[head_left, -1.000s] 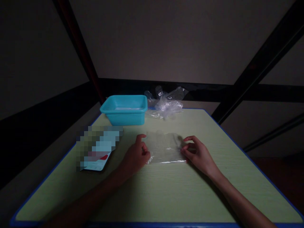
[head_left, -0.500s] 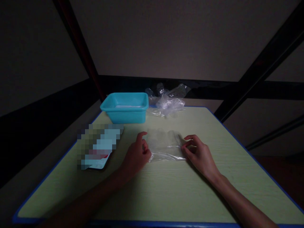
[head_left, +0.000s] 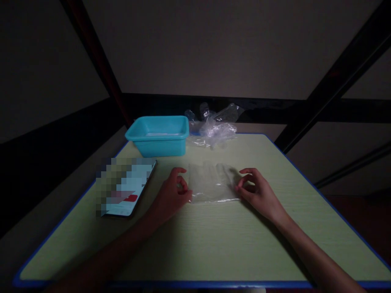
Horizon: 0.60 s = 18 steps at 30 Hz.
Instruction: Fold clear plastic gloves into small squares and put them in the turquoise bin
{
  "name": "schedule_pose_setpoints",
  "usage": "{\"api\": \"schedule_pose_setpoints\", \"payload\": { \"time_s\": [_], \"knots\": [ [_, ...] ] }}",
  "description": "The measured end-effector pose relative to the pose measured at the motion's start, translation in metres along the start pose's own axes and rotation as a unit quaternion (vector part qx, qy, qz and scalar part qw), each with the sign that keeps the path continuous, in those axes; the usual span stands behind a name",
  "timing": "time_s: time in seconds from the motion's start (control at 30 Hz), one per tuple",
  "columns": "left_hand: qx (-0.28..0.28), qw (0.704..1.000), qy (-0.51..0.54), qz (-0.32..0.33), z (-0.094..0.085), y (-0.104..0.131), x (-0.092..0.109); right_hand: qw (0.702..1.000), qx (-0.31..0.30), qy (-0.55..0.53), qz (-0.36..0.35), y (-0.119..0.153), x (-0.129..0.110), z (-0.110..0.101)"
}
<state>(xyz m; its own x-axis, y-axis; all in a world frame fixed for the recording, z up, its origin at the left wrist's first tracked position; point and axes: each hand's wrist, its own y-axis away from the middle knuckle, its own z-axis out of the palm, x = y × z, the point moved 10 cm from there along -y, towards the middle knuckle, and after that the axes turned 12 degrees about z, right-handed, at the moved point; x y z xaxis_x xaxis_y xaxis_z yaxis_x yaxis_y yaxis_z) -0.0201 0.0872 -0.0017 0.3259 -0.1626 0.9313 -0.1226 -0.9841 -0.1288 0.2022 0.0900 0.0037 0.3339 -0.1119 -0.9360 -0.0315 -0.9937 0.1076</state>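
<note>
A clear disposable plastic glove [head_left: 210,183] lies spread nearly flat between my hands, with rounded finger shapes along its far side. My left hand [head_left: 174,191] pinches its near left corner between thumb and fingers, the index finger curled above. On the opposite side, my right hand [head_left: 258,193] is closed on the near right corner, thumb against fingertips. The near edge of the glove runs straight from one hand to the other.
A turquoise plastic basin [head_left: 161,144] with something white inside stands at the far left of the table [head_left: 207,248]. Beside it is a heap of crumpled clear plastic gloves [head_left: 215,128]. A phone [head_left: 131,191], partly pixelated, lies left of my left hand. A wall rises behind.
The near edge of the glove has been drawn straighter and flatter, with fewer folds. Both hands keep their grip and have shifted only slightly. The view has tilted a little.
</note>
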Motion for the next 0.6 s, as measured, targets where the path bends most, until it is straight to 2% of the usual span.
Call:
{"api": "schedule_pose_setpoints", "payload": {
  "time_s": [0.13, 0.43, 0.6],
  "knots": [
    [-0.005, 1.0, 0.013, -0.009, -0.002, 0.0, 0.0008, 0.999, -0.027, -0.026, 0.013, 0.0005, 0.0014, 0.002],
    [-0.022, 0.997, 0.047, -0.049, -0.0007, 0.0008, -0.0042, 0.998, -0.059, 0.022, -0.014, 0.0031, -0.005, 0.0072],
    [-0.021, 0.999, 0.023, -0.012, -0.0012, -0.0005, -0.0021, 0.998, -0.062, 0.018, -0.023, 0.0037, -0.0041, 0.0085]
  ]
}}
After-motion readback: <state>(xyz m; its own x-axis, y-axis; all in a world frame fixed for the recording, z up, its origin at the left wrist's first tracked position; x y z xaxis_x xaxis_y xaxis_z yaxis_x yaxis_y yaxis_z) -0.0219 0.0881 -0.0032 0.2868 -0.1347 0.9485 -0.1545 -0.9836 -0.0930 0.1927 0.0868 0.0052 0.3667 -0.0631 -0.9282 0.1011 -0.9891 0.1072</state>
